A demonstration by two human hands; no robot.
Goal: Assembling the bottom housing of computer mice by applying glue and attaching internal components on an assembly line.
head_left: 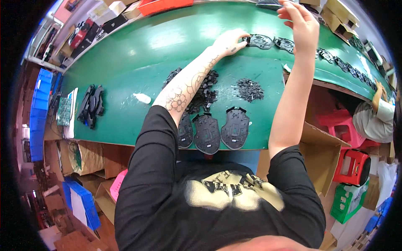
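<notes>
My left hand (229,43) reaches across the green table, thumb and fingers closed on the left end of a black mouse shell (260,41). Raised over the table's far right part is my right hand (302,24); its bent fingers are apart and nothing shows between them. Just below and left of it lies another black shell (284,44). Close to the near table edge are flat black mouse-shaped shells (235,129), one partly behind my left arm. A heap of small black parts (207,93) is partly covered by my left forearm. Tiny black pieces (250,90) form another pile.
More black shells (341,64) run in a line to the right, toward a co-worker (373,117). A small white bottle (143,98) and long black parts (91,105) lie on the left. An orange-red bin (164,6) stands at the back. An open cardboard box (320,154) is below right.
</notes>
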